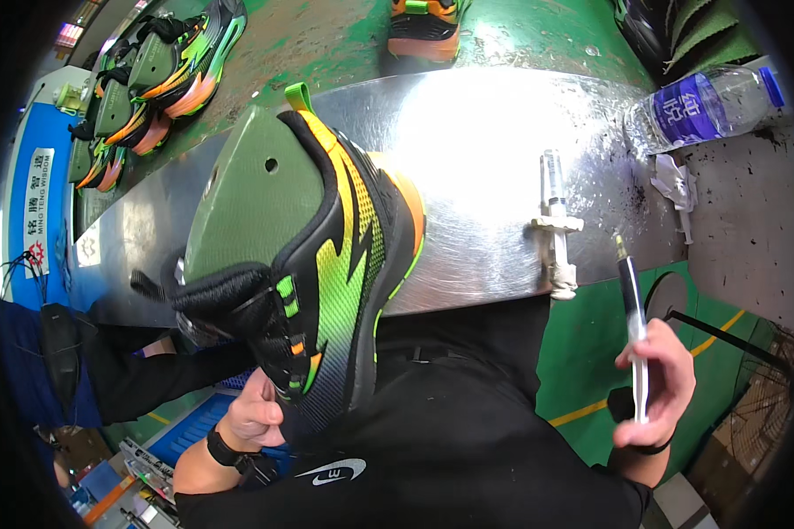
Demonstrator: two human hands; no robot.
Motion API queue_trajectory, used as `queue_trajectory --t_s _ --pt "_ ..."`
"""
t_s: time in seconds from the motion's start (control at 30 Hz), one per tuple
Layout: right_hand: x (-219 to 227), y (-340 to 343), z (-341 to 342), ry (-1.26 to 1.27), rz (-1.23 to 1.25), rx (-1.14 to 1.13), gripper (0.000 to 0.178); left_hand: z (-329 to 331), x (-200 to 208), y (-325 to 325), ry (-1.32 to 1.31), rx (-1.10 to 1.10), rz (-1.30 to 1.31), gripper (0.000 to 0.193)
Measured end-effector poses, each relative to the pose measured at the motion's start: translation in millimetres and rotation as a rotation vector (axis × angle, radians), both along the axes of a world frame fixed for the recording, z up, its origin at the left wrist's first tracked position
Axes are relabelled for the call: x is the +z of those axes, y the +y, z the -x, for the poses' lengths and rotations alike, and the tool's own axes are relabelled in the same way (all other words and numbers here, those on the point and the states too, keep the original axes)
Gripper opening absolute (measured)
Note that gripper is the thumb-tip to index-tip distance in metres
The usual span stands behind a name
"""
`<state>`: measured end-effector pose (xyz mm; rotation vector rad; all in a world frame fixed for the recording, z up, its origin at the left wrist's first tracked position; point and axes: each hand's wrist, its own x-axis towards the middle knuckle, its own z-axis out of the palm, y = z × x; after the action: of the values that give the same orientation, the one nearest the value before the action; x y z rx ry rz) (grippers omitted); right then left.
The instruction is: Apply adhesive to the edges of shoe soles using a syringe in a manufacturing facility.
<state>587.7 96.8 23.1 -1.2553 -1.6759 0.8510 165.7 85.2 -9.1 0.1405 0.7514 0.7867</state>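
My left hand is closed round the toe end of a black, green and orange sneaker, held up in front of my body. A green shoe last with a small round hole fills the sneaker's opening. In my right hand, off to the right, a slim syringe with dark contents stands tip up, gripped between thumb and fingers. Its tip is apart from the sneaker. A second syringe with whitish wrapping round its flange lies on the shiny metal tabletop.
Several similar sneakers stand at the far left, and one sneaker stands at the back. A clear bottle with a purple label lies at the right near crumpled white tissue. Another person's dark sleeve shows at left.
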Motion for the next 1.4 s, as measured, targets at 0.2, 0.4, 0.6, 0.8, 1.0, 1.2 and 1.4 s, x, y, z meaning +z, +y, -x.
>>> queue_trajectory --t_s 0.2,0.4,0.6,0.8,1.0,1.2,1.4 --pt "-1.6 35.9 64.1 0.51 -0.044 0.358 0.056 20.3 -17.3 -18.1 -0.114 -0.025 0.124 0.081" --pt "-5.8 56.9 92.7 0.535 0.016 0.491 0.08 23.3 -13.5 -10.9 -0.006 -0.12 0.199 0.072" --pt "-10.8 68.2 101.2 0.524 0.015 0.521 0.078 34.0 -10.2 -13.4 -0.037 -0.238 0.314 0.076" --pt "-17.8 71.7 102.7 0.442 0.066 0.529 0.071 33.5 -9.2 -13.4 -0.023 -0.248 0.298 0.076" --pt "-6.3 75.1 106.1 0.446 0.007 0.541 0.071 32.7 -9.4 -12.0 0.004 -0.265 0.278 0.077" --pt "-3.3 66.6 110.3 0.437 -0.002 0.537 0.065 31.5 -8.8 -11.3 0.036 -0.275 0.257 0.078" --pt "-2.1 56.2 112.4 0.424 -0.007 0.558 0.062 24.2 -5.7 -5.1 0.046 -0.274 0.258 0.081"
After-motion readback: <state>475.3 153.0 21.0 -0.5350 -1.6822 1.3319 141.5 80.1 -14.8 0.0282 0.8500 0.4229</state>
